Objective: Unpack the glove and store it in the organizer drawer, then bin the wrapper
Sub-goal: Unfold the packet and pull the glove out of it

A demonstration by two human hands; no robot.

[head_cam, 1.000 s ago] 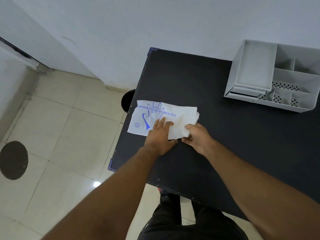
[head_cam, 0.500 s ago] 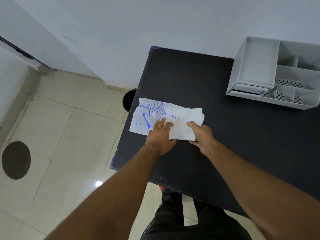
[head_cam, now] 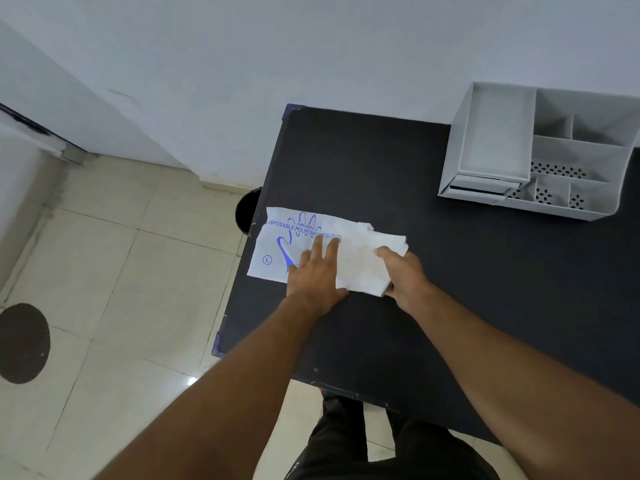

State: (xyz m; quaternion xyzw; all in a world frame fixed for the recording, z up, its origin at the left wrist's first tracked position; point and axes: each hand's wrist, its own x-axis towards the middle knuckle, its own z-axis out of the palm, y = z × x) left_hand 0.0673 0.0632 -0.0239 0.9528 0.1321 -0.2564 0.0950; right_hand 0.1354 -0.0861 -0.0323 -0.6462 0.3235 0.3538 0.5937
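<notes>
A white paper wrapper (head_cam: pixel 277 240) with blue print lies flat at the black table's left edge. My left hand (head_cam: pixel 317 271) presses flat on it, fingers spread. A folded translucent white glove (head_cam: pixel 363 258) sticks out of the wrapper's right end. My right hand (head_cam: pixel 403 275) pinches the glove's right edge between thumb and fingers. The grey organizer (head_cam: pixel 540 150) stands at the table's back right, its small front drawer (head_cam: pixel 481 190) at the lower left corner, seemingly slightly ajar.
The black table (head_cam: pixel 485 289) runs off the right edge of view. A black bin (head_cam: pixel 247 211) stands on the tiled floor beside the table's left edge, mostly hidden. A white wall rises behind. A dark round mark (head_cam: pixel 22 342) lies on the floor at far left.
My right hand has drawn the glove further right, out of the wrapper. My left hand stays pressed on the wrapper.
</notes>
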